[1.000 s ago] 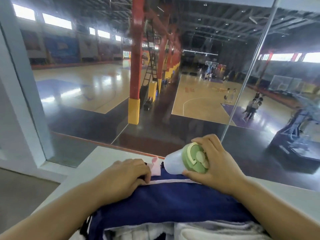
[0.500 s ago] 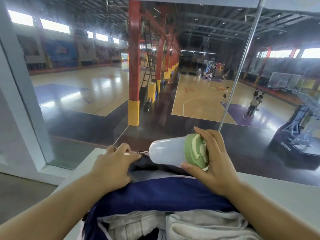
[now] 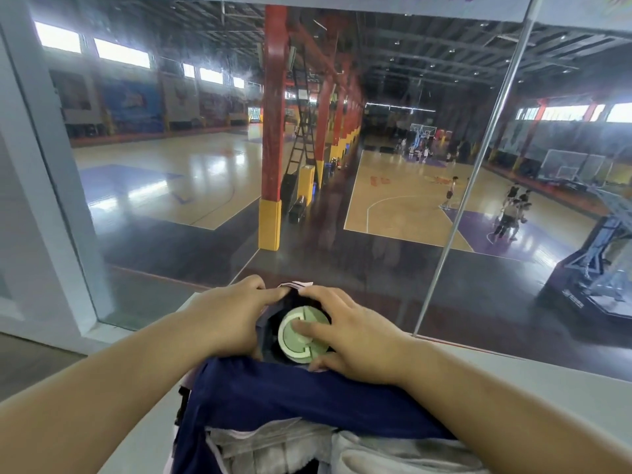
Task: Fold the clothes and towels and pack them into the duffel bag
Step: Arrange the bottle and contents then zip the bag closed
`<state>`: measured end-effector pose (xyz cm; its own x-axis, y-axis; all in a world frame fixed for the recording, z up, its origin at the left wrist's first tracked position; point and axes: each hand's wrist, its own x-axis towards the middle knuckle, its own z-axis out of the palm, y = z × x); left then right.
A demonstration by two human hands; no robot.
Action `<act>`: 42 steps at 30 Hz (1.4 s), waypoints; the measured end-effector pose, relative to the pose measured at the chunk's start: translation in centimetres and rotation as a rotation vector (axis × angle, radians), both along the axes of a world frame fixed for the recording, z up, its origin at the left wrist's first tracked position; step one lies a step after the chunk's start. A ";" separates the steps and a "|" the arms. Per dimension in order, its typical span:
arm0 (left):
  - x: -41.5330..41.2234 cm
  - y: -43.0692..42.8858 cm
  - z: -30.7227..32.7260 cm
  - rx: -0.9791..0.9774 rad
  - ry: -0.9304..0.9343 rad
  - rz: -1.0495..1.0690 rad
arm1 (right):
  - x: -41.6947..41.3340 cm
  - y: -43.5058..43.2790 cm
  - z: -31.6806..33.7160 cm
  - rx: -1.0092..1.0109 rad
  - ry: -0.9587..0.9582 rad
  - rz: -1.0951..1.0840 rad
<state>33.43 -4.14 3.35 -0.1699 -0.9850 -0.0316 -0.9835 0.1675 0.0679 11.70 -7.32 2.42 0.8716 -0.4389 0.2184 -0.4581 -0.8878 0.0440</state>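
Observation:
A navy duffel bag (image 3: 307,401) lies on a white ledge in front of me, with pale folded towels (image 3: 393,453) showing in its open main part. A bottle with a green lid (image 3: 302,336) stands upright inside an end pocket of the bag; only the lid shows. My left hand (image 3: 225,319) grips the pocket's edge and holds it apart. My right hand (image 3: 355,331) rests on top of the lid, fingers curled around it and onto the pocket rim.
The white ledge (image 3: 513,374) runs along a large glass window (image 3: 342,165) just beyond the bag. A white window frame (image 3: 44,200) stands at the left. Behind the glass lies a basketball hall with people on the courts.
The bottle, held sideways above the bag by my right hand, has been turned upright and lowered into the end pocket. My left hand has shifted to the pocket's opening.

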 end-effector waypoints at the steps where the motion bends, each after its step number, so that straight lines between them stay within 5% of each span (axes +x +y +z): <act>1: 0.1 0.0 0.1 0.003 0.008 -0.006 | 0.2 -0.1 -0.3 -0.035 0.058 0.008; 11: 0.1 0.1 -0.5 -0.057 0.032 -0.004 | 0.6 0.0 -0.9 0.154 0.208 -0.005; 15: 0.0 1.2 -0.1 -0.096 0.050 -0.003 | -0.7 2.0 1.9 0.240 0.102 -0.140; 24: -6.1 6.6 0.5 -0.297 0.455 -0.217 | -9.9 7.1 3.5 0.189 -0.200 -0.319; 38: -17.1 5.5 -1.6 -0.227 0.130 -0.263 | -21.1 12.3 -2.4 0.237 -0.189 -0.609; 42: -17.7 4.5 0.3 -0.181 0.224 -0.218 | -19.9 12.0 -2.9 0.254 -0.148 -0.617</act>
<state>15.72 0.41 3.61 -0.3595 -0.9111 0.2016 -0.8875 0.4006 0.2278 -8.16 4.65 -0.45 0.4139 -0.8994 0.1407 -0.8690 -0.4364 -0.2333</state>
